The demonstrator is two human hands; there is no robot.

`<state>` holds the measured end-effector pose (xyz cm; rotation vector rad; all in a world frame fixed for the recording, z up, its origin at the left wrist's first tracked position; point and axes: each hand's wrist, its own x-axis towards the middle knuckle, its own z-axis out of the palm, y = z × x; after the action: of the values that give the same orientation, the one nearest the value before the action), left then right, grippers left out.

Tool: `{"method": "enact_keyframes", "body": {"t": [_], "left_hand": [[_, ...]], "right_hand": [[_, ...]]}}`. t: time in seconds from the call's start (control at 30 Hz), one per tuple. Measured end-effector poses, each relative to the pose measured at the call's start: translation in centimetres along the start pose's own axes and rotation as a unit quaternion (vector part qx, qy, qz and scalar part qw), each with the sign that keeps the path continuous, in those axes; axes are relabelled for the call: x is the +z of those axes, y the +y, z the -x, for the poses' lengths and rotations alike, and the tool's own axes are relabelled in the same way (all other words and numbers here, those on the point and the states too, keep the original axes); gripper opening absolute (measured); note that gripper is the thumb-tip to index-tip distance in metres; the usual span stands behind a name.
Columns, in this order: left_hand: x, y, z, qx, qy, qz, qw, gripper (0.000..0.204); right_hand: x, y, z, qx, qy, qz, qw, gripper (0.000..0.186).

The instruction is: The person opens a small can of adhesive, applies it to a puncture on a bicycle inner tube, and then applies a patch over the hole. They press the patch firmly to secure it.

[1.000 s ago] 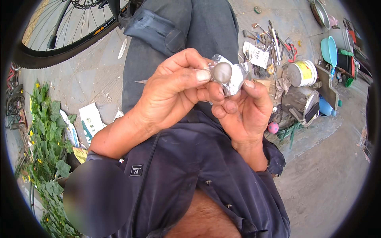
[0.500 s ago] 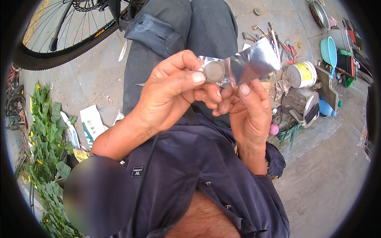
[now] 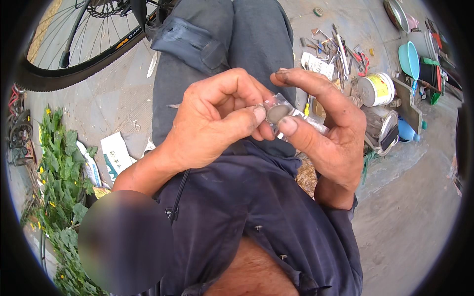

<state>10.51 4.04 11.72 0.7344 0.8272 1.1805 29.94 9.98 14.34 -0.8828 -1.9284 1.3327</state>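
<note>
Over my lap, both hands hold a small clear and silver packet [image 3: 278,100] with a round grey disc [image 3: 279,114] in it. My left hand [image 3: 212,118] is closed, with its thumb and curled fingers pinching the packet's left edge. The thumb of my right hand [image 3: 335,133] presses on the packet's right side beside the disc. Its index finger is raised and bent away, and the fingers behind the packet are hidden. A folded black rubber-looking strip [image 3: 187,42] lies across my left knee.
A bicycle wheel [image 3: 81,74] stands at the far left. Several hand tools [image 3: 340,52] lie on the ground at the right, near a white bucket [image 3: 376,90] and a turquoise basin [image 3: 409,60]. Leafy plants [image 3: 59,158] and a white bag [image 3: 117,155] are on the left.
The packet has tilted and sunk lower, and its silver part is now mostly hidden by my right hand. My right hand has moved up and right, its thumb now near the disc.
</note>
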Motion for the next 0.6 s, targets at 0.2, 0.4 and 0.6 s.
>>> {"method": "enact_keyframes", "body": {"t": [0.2,0.4,0.6], "left_hand": [[-0.9,0.0,-0.3,-0.028,0.013,0.067,0.997,0.005],[-1.0,-0.1,-0.6,-0.066,0.019,0.120,0.990,0.008],[-0.9,0.0,-0.6,-0.108,0.027,0.117,0.987,0.006]], "right_hand": [[0.1,0.9,0.9,0.113,0.011,-0.148,0.982,0.026],[1.1,1.0,0.9,0.166,0.043,-0.281,0.944,0.020],[0.7,1.3,1.2,0.205,0.033,-0.286,0.935,0.019]]}}
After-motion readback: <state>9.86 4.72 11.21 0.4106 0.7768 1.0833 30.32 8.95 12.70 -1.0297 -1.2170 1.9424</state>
